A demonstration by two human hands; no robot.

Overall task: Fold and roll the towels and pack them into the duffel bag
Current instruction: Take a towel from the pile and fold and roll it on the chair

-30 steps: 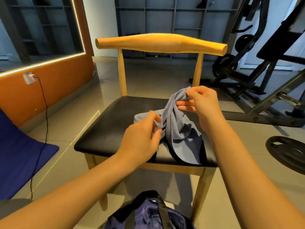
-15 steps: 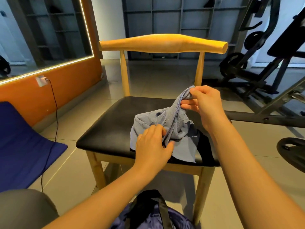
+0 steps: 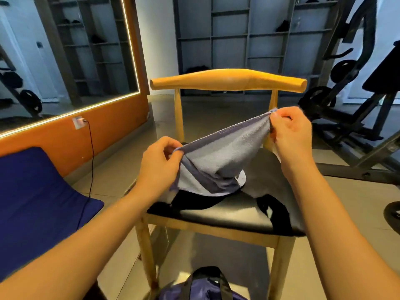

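A grey-blue towel is stretched above the black seat of a wooden chair. My left hand pinches its left corner and my right hand pinches the opposite corner, held higher. The top edge is taut between both hands and the lower part hangs down onto the seat. A dark cloth lies under the towel on the seat. The purple duffel bag with black straps sits on the floor below the chair's front edge, partly cut off by the frame.
A blue mat leans at the left by an orange wall with a plugged-in cable. Black gym equipment and a weight plate stand to the right. Grey shelving lines the back wall.
My left hand took hold of a towel corner, and both hands rose and spread apart. The bunched towel is now pulled out taut. The camera view tilted upward.
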